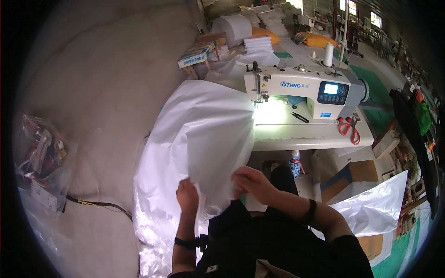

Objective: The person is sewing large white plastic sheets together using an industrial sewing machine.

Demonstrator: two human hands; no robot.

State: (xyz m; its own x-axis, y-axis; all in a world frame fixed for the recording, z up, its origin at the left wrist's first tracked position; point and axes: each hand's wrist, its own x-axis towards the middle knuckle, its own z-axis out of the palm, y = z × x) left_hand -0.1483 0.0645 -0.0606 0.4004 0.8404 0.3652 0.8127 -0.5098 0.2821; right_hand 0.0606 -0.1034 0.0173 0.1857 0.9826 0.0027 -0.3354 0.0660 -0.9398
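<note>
A large sheet of white, slightly shiny fabric [204, 120] drapes from the sewing machine's needle area down over my lap and to the left. My left hand [187, 194] is closed on its near edge. To the right, my right hand [250, 183] pinches the same sheet near its right edge; the fingertips are slightly blurred. The white sewing machine [296, 88] stands beyond my hands, its lamp lit and its small screen glowing. Where the fabric meets the needle, the exact contact is hard to make out.
On the machine table lie black thread snips [300, 117] and red-handled scissors [350, 129]. A white thread cone [328, 54] stands behind the machine. Cardboard boxes [352, 178] and another white sheet [371, 206] are at the lower right. A plastic bag [44, 162] lies on the floor at left.
</note>
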